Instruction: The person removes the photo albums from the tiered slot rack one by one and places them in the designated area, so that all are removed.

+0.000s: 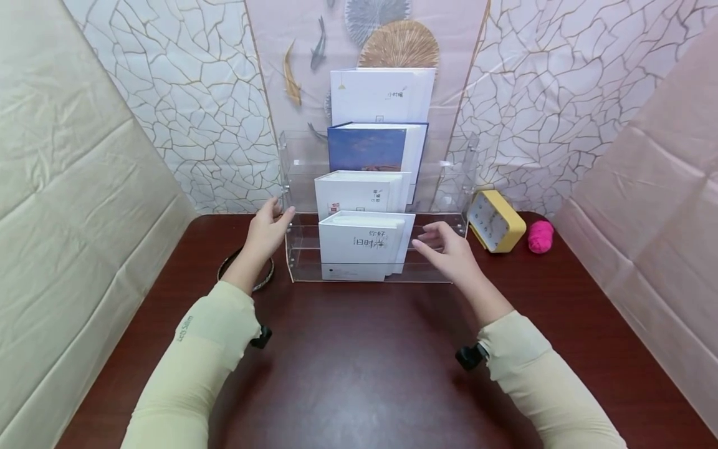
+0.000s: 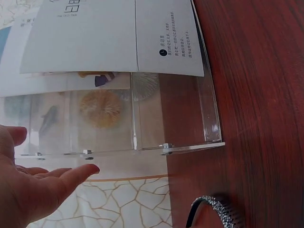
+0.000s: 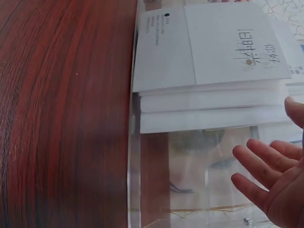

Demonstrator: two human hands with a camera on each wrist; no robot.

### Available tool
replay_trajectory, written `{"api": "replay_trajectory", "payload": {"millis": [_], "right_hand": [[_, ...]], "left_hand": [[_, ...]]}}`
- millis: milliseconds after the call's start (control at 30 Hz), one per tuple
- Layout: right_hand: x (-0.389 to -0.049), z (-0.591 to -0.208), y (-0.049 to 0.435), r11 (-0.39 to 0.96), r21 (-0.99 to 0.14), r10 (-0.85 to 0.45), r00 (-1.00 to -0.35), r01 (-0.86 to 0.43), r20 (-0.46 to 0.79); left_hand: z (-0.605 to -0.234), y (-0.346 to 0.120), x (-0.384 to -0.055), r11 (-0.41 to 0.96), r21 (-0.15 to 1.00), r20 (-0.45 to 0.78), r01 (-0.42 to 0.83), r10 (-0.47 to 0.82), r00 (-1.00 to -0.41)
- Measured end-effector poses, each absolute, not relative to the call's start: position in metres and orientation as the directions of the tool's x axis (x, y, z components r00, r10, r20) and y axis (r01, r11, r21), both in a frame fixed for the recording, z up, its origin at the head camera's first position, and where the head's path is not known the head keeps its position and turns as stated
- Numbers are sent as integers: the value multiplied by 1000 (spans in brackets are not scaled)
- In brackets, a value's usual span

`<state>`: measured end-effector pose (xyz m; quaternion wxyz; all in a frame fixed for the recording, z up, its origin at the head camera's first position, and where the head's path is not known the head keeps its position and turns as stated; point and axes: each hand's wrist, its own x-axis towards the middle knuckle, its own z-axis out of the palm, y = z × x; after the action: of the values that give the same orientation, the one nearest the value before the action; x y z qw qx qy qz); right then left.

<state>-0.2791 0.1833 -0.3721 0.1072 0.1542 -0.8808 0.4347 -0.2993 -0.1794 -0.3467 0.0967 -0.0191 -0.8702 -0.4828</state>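
A clear acrylic tiered rack (image 1: pixel 305 271) stands on the table, with several white books and a blue one upright in its tiers. Lowest and nearest is a white book (image 1: pixel 350 249) with dark lettering. My left hand (image 1: pixel 266 229) is at the rack's left side panel, fingers loosely spread; whether it touches the panel I cannot tell. On the other side, my right hand (image 1: pixel 449 249) hovers by the right edge of the front book, thumb towards it and fingers relaxed. In the right wrist view, the fingers (image 3: pixel 259 166) hold nothing and appear apart from the book.
A glittery headband (image 2: pixel 216 209) lies on the table under my left forearm. To the right of the rack stand a yellow clock (image 1: pixel 499 221) and a pink yarn ball (image 1: pixel 540 237). Fabric-covered walls close in the dark red wooden table (image 1: pixel 359 374) at the back and sides.
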Motion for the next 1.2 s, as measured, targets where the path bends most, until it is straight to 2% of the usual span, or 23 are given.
{"api": "replay_trajectory", "payload": {"millis": [433,767,1200], "right_hand": [[-293,-391,161,434,-846,-123,-951,-309,284],[-294,-412,136,524,-812,-1,-953,-258,302],[-296,-425,123,540,-760,18,-897,-363,442]], "left_hand": [[-351,-169,-322,620,780,162,88,-64,-985],[-354,-176,-330,689,721,160,79,-54,-986],[-357,-177,-332,711,693,168,121,4,-986]]}}
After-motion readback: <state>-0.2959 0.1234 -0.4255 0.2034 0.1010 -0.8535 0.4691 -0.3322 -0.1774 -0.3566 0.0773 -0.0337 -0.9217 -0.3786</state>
